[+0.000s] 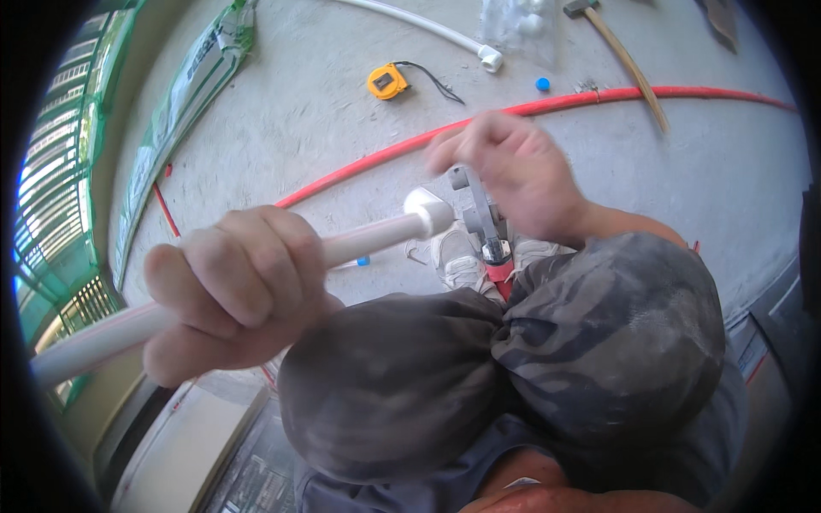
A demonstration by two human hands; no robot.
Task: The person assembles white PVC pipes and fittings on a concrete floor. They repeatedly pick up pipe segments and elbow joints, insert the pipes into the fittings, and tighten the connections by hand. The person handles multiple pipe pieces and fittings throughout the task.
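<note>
My left hand point(244, 286) is wrapped round a white plastic pipe point(368, 239), which slants up to the right across the view. A white elbow fitting point(434, 214) sits on the pipe's right end. To the right of that fitting my right hand point(526, 175) is in the air, fingers bent and smeared by motion; whether they hold anything does not show. Just below it is a pipe fusion welder point(483, 218) with grey round heads and a red handle, standing between my shoes and partly hidden by the hand.
A red conduit point(376, 158) curves across the concrete floor. Beyond it lie a yellow tape measure point(386, 82), a blue cap point(543, 85), another white pipe point(428, 27), a bag of white fittings point(520, 30) and a hammer point(620, 56). Green netting point(73, 154) covers a railing at the left.
</note>
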